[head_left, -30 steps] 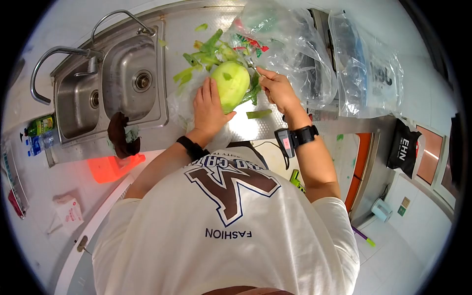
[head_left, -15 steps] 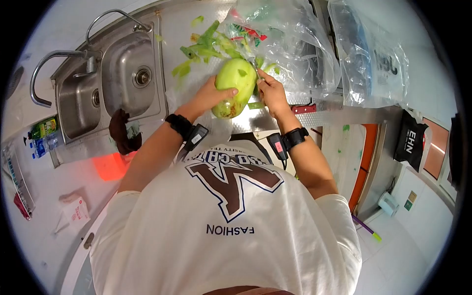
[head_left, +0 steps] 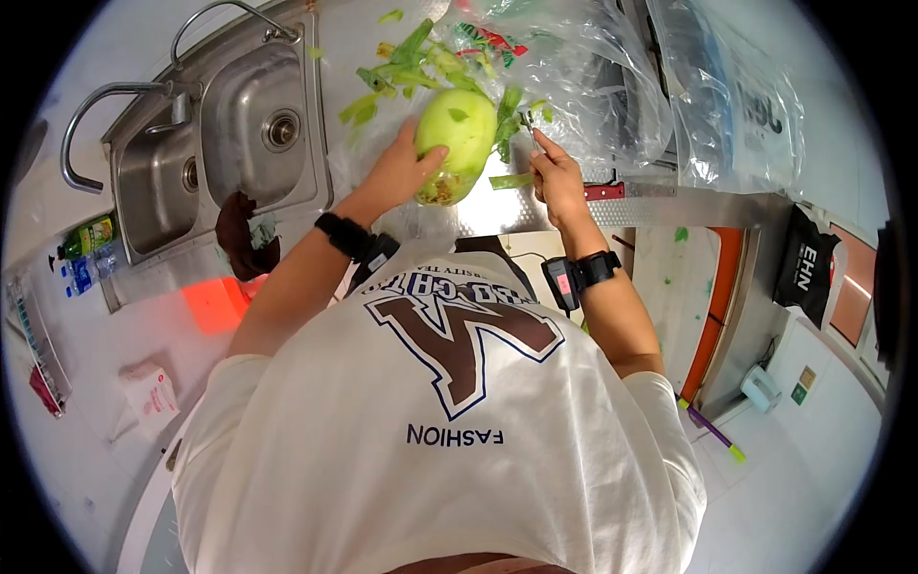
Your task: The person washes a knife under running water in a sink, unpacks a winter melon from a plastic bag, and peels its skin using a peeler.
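My left hand [head_left: 400, 172] is closed around the near left side of a large pale green gourd [head_left: 457, 139], thumb across its top. The gourd looks mostly peeled, with a brownish patch at its near end and a scrap of peel on top. My right hand [head_left: 557, 172] grips a metal peeler [head_left: 527, 122], held to the right of the gourd and apart from it. Green peelings [head_left: 406, 72] lie scattered on the steel counter beyond the gourd, and one strip [head_left: 511, 181] lies between it and my right hand.
A double steel sink [head_left: 258, 134] with two taps is at the left. Clear plastic bags [head_left: 602, 86] cover the far right of the counter. A red-handled knife [head_left: 604, 191] lies beside my right wrist. A dark cloth [head_left: 245, 239] hangs at the sink's front edge.
My right hand has moved right with the peeler, away from the gourd's side. My left hand still holds the gourd in nearly the same place.
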Demonstrator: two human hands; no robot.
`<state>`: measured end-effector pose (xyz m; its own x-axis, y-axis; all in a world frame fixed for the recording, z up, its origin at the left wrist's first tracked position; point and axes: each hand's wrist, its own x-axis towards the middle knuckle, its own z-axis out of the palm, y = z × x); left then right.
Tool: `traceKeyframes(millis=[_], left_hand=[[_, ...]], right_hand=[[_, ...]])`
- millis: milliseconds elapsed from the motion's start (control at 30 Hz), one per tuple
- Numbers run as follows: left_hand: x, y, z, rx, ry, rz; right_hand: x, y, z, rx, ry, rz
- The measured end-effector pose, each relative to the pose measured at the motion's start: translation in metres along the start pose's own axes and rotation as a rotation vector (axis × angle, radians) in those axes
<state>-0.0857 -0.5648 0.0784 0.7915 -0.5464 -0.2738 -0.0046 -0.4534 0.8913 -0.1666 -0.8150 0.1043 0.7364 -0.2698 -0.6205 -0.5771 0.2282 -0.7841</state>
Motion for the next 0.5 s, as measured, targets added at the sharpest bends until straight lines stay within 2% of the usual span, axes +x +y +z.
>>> traceKeyframes(millis=[67, 100, 133, 200, 267, 300, 367, 400, 467, 500], left_hand=[[-0.017, 0.000, -0.001, 0.019, 0.168, -0.250], [-0.023, 0.008, -0.005, 0.026, 0.169, -0.244], [-0.030, 0.020, -0.011, -0.176, 0.101, -0.461], [-0.040, 0.029, -0.014, -0.375, 0.031, -0.676], [-0.047, 0.029, -0.012, 0.077, 0.200, -0.334], [-0.045, 0.027, -0.014, 0.077, 0.203, -0.330], [-0.037, 0.022, -0.020, 0.764, 0.388, 0.188], [-0.030, 0.019, -0.023, 0.763, 0.396, 0.188], [-0.015, 0.011, -0.030, 0.645, 0.215, 0.350], [-0.008, 0.005, -0.034, 0.644, 0.225, 0.351]], right_hand=[[-0.003, 0.001, -0.003, 0.002, 0.011, -0.003], [-0.005, 0.001, -0.004, -0.003, 0.021, 0.000], [-0.006, 0.003, -0.006, 0.004, 0.020, -0.006], [-0.010, 0.007, -0.009, 0.034, 0.003, -0.013], [-0.015, 0.007, -0.009, 0.029, 0.003, -0.020], [-0.018, 0.007, -0.009, 0.019, 0.004, -0.024], [-0.021, 0.006, -0.009, 0.008, 0.003, -0.022], [-0.022, 0.006, -0.009, -0.003, 0.003, -0.018], [-0.022, 0.009, -0.009, -0.003, 0.000, -0.013], [-0.022, 0.009, -0.008, 0.002, 0.000, -0.005]])
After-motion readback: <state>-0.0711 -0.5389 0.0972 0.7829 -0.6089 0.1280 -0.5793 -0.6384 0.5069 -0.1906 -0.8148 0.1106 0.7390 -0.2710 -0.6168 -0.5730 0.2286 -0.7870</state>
